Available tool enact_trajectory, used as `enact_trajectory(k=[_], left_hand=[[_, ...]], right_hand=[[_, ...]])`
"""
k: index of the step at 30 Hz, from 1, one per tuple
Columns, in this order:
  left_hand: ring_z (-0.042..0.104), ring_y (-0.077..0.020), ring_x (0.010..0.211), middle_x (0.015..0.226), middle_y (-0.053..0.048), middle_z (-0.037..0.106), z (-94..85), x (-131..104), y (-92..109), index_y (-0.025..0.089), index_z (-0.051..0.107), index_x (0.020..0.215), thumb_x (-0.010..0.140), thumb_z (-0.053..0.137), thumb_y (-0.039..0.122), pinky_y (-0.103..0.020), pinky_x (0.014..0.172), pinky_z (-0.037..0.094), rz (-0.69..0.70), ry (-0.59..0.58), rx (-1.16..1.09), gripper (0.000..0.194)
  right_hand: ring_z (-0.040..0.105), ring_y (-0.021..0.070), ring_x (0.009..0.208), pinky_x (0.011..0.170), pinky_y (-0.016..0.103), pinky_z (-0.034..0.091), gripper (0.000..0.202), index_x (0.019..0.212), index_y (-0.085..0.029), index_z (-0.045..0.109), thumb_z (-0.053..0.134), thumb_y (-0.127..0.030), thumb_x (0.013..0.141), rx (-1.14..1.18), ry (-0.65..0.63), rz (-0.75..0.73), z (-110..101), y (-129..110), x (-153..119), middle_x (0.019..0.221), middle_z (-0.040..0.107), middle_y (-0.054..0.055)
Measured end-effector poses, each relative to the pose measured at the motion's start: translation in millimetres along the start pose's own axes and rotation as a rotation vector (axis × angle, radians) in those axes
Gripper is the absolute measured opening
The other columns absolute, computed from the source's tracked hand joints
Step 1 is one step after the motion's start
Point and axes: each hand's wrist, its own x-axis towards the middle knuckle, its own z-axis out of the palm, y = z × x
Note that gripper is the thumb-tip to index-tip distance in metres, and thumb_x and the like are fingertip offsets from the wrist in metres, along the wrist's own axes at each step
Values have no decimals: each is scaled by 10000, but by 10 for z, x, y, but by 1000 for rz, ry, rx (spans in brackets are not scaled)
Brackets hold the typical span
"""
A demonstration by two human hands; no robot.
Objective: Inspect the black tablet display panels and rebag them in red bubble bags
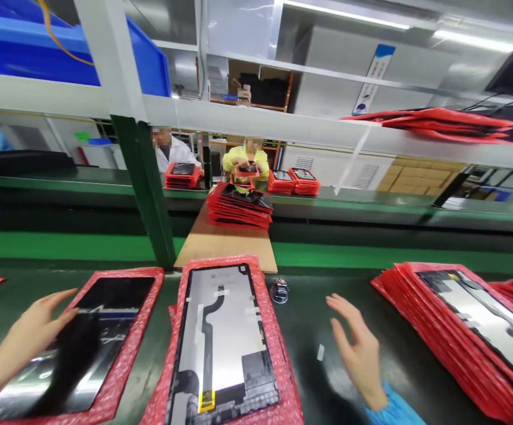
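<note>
My left hand (35,324) is over a glossy black display panel (118,295) lying face up on pink bubble wrap; its fingers are apart, and I cannot tell whether they touch the glass. In the middle, a second display panel (229,330) lies with its silver back up, showing a dark flex cable and a yellow-framed label, on more red bubble wrap (278,330). My right hand (356,345), in a blue sleeve, hovers open and holding nothing over the dark green bench, right of that panel. A small white strip (320,352) lies close to its fingers.
At right stands a tall stack of bubble-wrapped panels (442,336). Behind the middle panel, a wooden board (225,245) carries a pile of red-wrapped panels (241,206). A small clear round object (279,291) sits nearby. A green post (143,195) rises at left; two people work across the bench.
</note>
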Motion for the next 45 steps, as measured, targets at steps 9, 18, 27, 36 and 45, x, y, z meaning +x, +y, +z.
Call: enact_trajectory(k=[9, 18, 27, 36, 45], left_hand=[[647, -206, 863, 1020, -94, 702, 566, -983, 1215, 160, 696, 903, 665, 747, 177, -313, 779, 501, -209, -728, -863, 244], [651, -147, 718, 879, -60, 681, 556, -862, 1298, 157, 564, 969, 715, 697, 144, -304, 724, 504, -366, -728, -949, 287], [500, -67, 433, 593, 45, 606, 752, -784, 1597, 154, 617, 911, 639, 771, 202, -165, 364, 254, -208, -760, -862, 317], [655, -162, 645, 830, -29, 721, 917, -943, 1748, 153, 607, 983, 544, 635, 11, -263, 592, 504, -204, -798, -972, 462], [694, -226, 843, 962, -44, 742, 609, -775, 1948, 170, 634, 1108, 700, 714, 188, -274, 691, 534, 62, -616, -1013, 416]], right_hand=[[683, 191, 722, 629, 281, 567, 215, 977, -166, 684, 534, -267, 860, 325, -631, 172, 561, -693, 182, 863, 728, 87], [606, 170, 689, 675, 301, 510, 214, 986, -203, 695, 545, -233, 836, 189, -719, 40, 538, -720, 174, 926, 660, 60], [612, 174, 706, 708, 320, 513, 178, 966, -206, 661, 528, -227, 850, 148, -754, 1, 566, -668, 179, 956, 654, 66], [622, 175, 721, 732, 323, 511, 166, 963, -214, 663, 540, -230, 853, 152, -775, 25, 572, -651, 183, 966, 655, 58], [637, 256, 972, 907, 415, 481, 222, 1002, -233, 695, 612, -343, 828, 331, -634, 203, 485, -782, 457, 1042, 708, 77]])
